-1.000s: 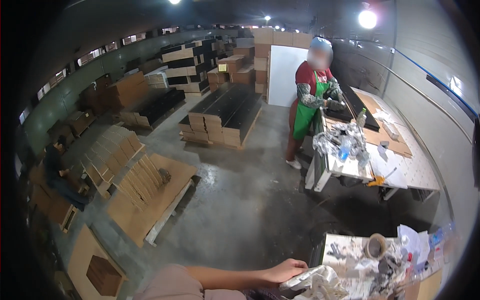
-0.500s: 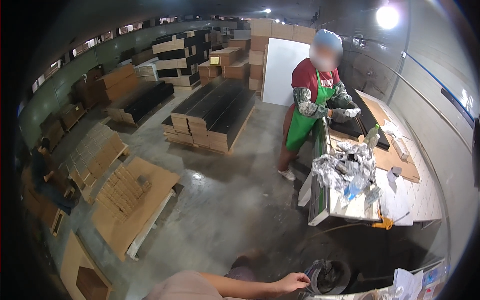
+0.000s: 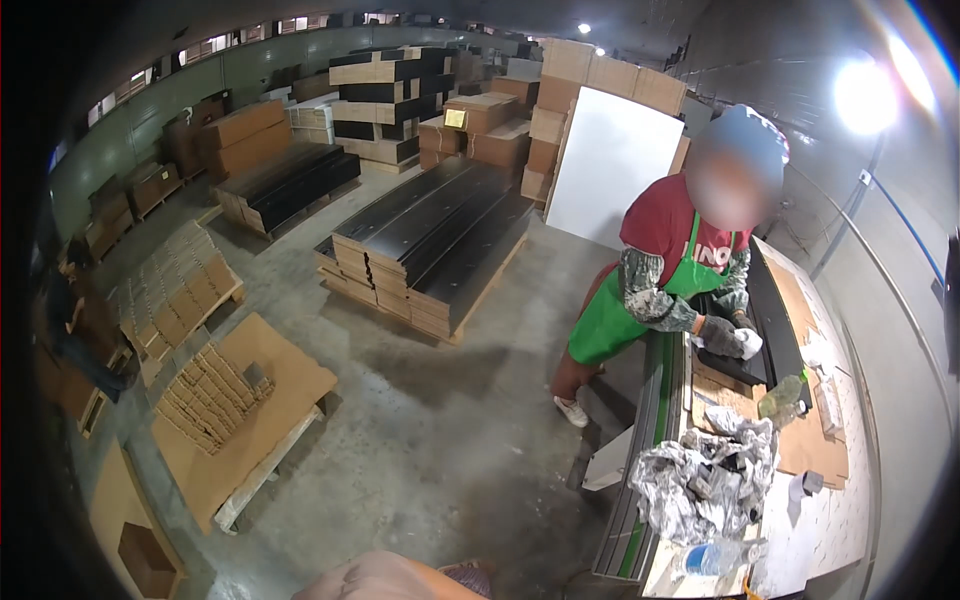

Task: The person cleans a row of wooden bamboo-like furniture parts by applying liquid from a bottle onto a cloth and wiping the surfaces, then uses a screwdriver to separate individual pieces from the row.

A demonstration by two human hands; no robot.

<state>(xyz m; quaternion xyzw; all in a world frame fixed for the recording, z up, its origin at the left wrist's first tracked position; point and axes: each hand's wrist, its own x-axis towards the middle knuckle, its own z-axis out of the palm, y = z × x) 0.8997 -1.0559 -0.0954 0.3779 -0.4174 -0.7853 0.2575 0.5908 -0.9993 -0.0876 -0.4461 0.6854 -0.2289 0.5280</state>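
Observation:
Neither of my hands is in the picture. At the bottom edge show only a pale sleeve [image 3: 365, 577] and a small strip of my bare arm [image 3: 455, 582]; what the hands hold is hidden. Closest on the right is a workbench bearing a heap of crumpled, stained wrapping [image 3: 700, 485], a clear plastic bottle [image 3: 715, 557] lying on its side and a greenish bottle [image 3: 780, 398]. A co-worker in a green apron [image 3: 612, 322] leans over the bench. Their gloved hand presses a white cloth [image 3: 747, 343] near a long black panel [image 3: 785, 315].
Black-topped boards [image 3: 430, 230] are stacked on a pallet mid-floor. To the left lies a cardboard sheet [image 3: 280, 400] with small brown pieces [image 3: 210, 400] on it. A large white panel [image 3: 615, 165] leans on cartons behind. Another person [image 3: 75, 320] stands at far left.
My view has shifted toward the bench, and my hand and forearm have dropped out of the picture. The co-worker appears nearer and leans further over the black panel.

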